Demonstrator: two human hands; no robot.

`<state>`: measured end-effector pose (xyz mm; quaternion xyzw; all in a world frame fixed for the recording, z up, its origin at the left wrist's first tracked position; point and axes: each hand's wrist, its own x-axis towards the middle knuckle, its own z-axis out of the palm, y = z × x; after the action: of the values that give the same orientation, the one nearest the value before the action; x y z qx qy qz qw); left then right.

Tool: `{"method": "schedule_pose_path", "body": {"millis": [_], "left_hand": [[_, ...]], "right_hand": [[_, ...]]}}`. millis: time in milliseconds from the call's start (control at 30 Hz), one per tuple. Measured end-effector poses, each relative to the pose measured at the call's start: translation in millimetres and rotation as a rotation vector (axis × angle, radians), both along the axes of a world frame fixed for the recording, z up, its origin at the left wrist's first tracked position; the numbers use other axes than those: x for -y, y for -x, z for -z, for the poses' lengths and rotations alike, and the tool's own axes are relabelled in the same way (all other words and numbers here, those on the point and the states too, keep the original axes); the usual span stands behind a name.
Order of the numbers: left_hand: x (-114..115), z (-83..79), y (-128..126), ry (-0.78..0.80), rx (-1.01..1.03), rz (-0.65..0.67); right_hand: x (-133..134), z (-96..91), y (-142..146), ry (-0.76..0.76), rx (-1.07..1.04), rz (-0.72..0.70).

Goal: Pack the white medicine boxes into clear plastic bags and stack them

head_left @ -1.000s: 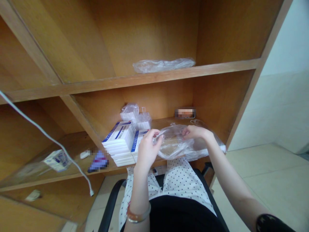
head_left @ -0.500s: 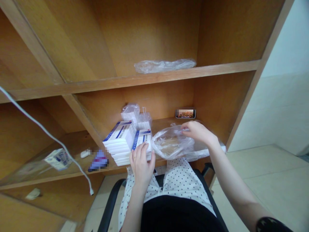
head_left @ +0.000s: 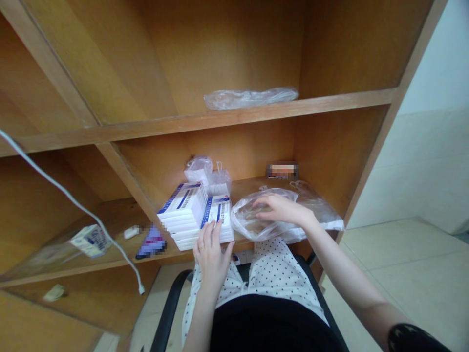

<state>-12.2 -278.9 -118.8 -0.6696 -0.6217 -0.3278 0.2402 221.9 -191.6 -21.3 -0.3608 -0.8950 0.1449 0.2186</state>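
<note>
Two side-by-side stacks of flat white-and-blue boxes stand on the middle shelf; the left stack (head_left: 183, 203) is taller than the right stack (head_left: 220, 210). My left hand (head_left: 211, 249) rests its outstretched fingers on the near edge of the right stack, thumb apart at its side. A clear plastic bag (head_left: 244, 230) lies spread beside the boxes with its mouth toward me. Over the bag's opening is my right hand (head_left: 280, 209), fingers loosely curved and apart, with nothing visible in them. Whether its fingertips touch the plastic I cannot tell.
Small bagged packs (head_left: 200, 168) sit behind the boxes. A phone (head_left: 282, 170) leans at the back, and another plastic bag (head_left: 322, 210) lies at the right. Crumpled plastic (head_left: 251, 98) is on the upper shelf. A white cable (head_left: 73, 195) hangs at left, before a small carton (head_left: 91, 240).
My right hand has moved left and slightly down, from the bag's far right rim to over its opening. My left hand has slid slightly toward me on the boxes.
</note>
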Motion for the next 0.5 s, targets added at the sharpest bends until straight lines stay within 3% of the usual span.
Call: {"method": "schedule_pose_path", "body": {"millis": [267,500], "left_hand": [[0,8.7,-1,-0.099,0.051,0.032],[-3,26.4,4,-0.289,0.069,0.098]], "right_hand": [[-3,1.1,2,-0.150,-0.054,0.054],[-5,4.9,8,-0.088,-0.054,-0.039]]}}
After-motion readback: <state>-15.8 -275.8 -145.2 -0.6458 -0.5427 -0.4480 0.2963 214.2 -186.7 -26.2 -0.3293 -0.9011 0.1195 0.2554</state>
